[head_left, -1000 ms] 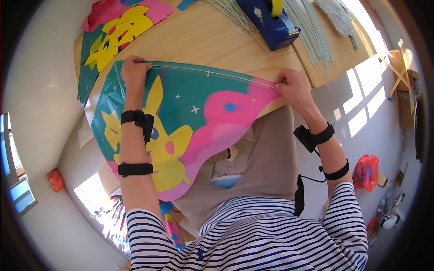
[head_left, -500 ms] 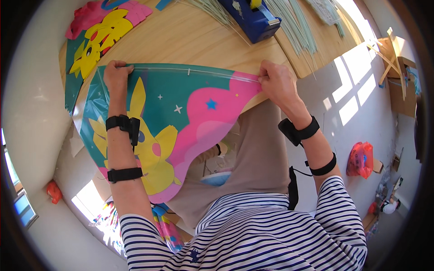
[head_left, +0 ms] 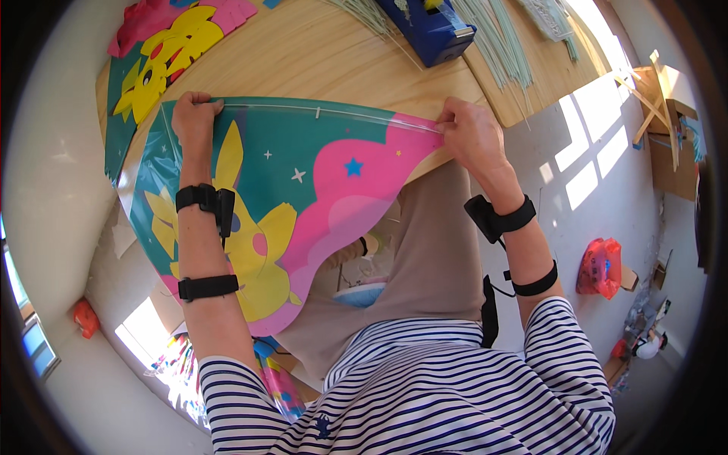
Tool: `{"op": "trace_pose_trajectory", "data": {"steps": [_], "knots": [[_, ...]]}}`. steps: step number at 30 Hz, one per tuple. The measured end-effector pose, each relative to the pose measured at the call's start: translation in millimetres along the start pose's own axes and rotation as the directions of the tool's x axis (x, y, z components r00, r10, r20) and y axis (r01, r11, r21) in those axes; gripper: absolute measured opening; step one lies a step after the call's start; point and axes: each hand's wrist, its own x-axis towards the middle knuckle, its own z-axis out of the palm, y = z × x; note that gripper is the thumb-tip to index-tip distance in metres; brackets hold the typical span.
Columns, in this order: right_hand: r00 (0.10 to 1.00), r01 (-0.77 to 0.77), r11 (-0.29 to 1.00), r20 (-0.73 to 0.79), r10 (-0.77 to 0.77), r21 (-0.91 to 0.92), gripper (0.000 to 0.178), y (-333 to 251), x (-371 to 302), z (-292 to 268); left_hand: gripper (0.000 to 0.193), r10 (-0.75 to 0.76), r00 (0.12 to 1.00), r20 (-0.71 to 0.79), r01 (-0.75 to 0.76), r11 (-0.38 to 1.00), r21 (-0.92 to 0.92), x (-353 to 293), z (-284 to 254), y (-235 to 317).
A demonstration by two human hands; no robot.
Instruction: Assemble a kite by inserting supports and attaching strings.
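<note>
Sheet [head_left: 292, 193] of teal and pink, a yellow character printed on it, sits at ten to eleven o'clock from the middle of the view, its upper edge over the near side of the table [head_left: 303, 57] and the rest draped toward the lap. Changed in the last half second: the left hand [head_left: 193, 123], at ten o'clock, is a touch higher in view, and the sheet's upper edge has risen with it, bowing a little more at that end. Grip same as before at both ends: left fingers pinched on the edge, right hand [head_left: 472, 135] between one and two o'clock with fingers pinching the tapered pink corner. Whether either pinch also catches the thin white rod [head_left: 356, 115] along that edge, cannot tell. Small white tab [head_left: 318, 113] on the rod, between eleven and twelve. My reading: a holding, straightening moment, no new step begun. Against one second ago: everything lies farther toward nine o'clock, blue tape dispenser [head_left: 432, 38] just past twelve and pale thin sticks [head_left: 497, 49] at one included, so probably the head turned rather than the things moving. Red bag [head_left: 600, 269], just past three on the floor, slid likewise.
</note>
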Motion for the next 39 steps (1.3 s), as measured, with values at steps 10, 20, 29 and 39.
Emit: {"op": "trace_pose_trajectory", "data": {"steps": [10, 20, 29, 39], "knots": [[0.962, 0.174, 0.982, -0.226, -0.154, 0.071, 0.004, 2, -8, -7, 0.031, -0.007, 1.000, -0.021, 0.008, 0.998, 0.064, 0, -2, -1], [0.878, 0.478, 0.874, -0.082, -0.471, 0.088, 0.005, -92, 29, 59, 0.030, -0.015, 1.000, -0.019, 0.016, 1.000, 0.024, -3, 0, 6], [0.822, 0.568, 0.823, -0.084, -0.564, 0.029, 0.012, -115, 37, 78, 0.029, -0.032, 0.999, -0.016, 0.032, 0.999, -0.011, -2, -1, 1], [0.796, 0.600, 0.800, -0.104, -0.596, 0.003, 0.013, -64, 17, 53, 0.031, -0.022, 1.000, -0.002, 0.021, 1.000, -0.021, -2, 0, 0]]}}
